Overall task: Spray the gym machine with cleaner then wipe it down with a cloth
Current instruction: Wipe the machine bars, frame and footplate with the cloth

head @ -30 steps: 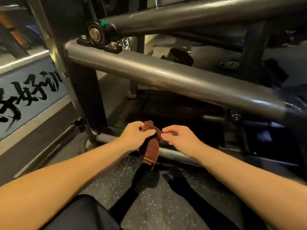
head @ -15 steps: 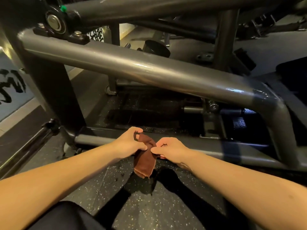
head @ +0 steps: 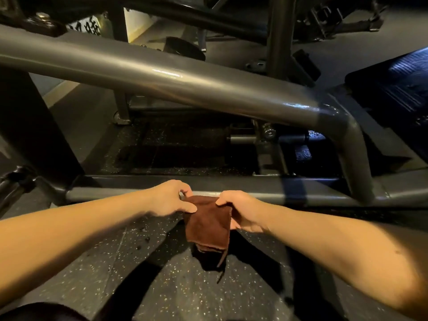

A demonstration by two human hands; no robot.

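While the cloth [head: 208,223] hangs folded between the hands, left hand [head: 170,198] pinching its top-left corner and right hand [head: 240,210] its top-right, it looks clear of the floor [head: 115,262]. Machine's low rail [head: 266,196] runs left-right just beyond the knuckles, both hands about equally near. Big tube [head: 185,82] sits above and farther out, sloping down rightward. Likely next: wipe along the rail's length.
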